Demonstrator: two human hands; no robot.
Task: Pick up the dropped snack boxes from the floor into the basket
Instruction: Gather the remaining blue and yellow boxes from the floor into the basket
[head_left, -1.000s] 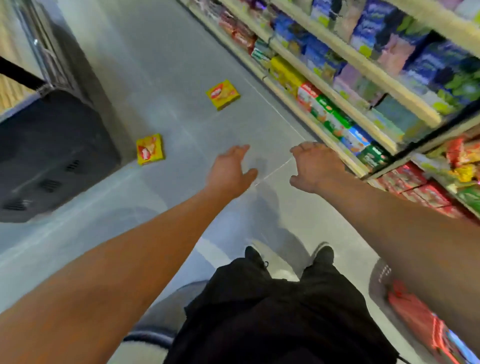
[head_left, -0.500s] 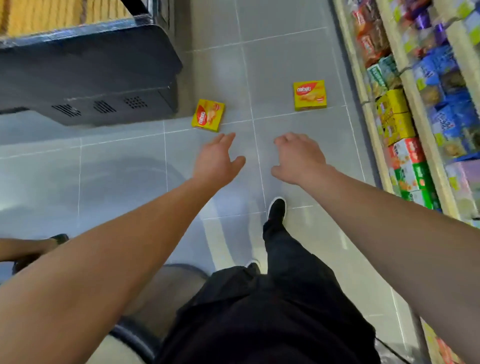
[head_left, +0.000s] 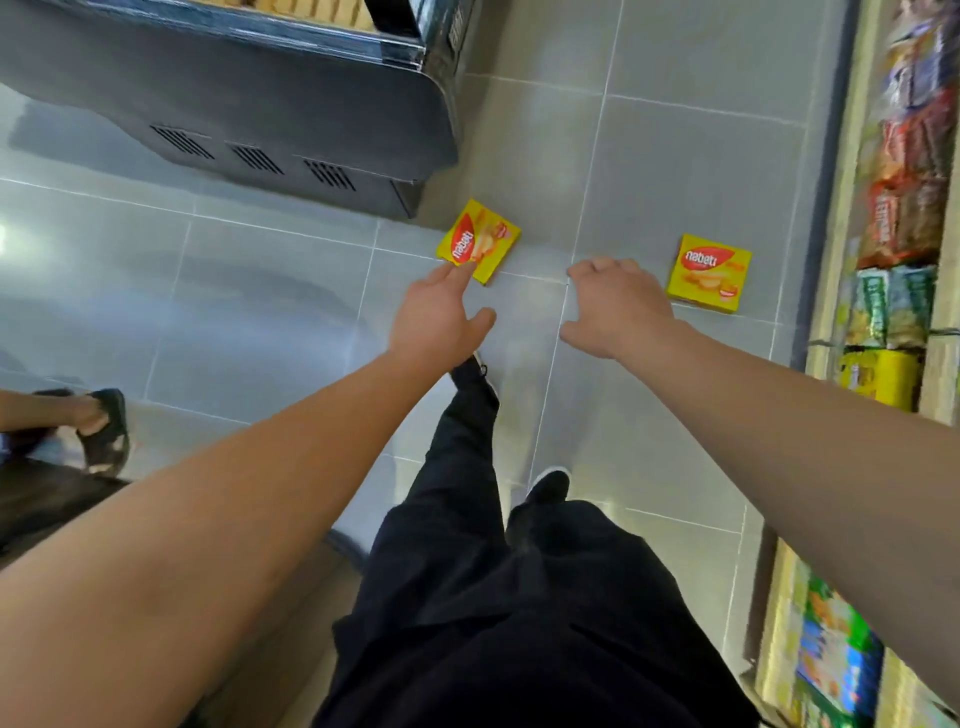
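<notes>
Lying flat on the grey floor (head_left: 675, 171) are two yellow snack boxes (head_left: 479, 241) (head_left: 708, 272); left hand (head_left: 434, 317) spread, right hand (head_left: 615, 306) loosely curled, both empty.

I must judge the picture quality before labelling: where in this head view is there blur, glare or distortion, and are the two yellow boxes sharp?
Head view: the shelves at the right edge are smeared by motion blur; a bright glare spot sits on the floor tiles at far left; the wide angle stretches the forearms; the left box and right box are sharp, their print readable.
</notes>
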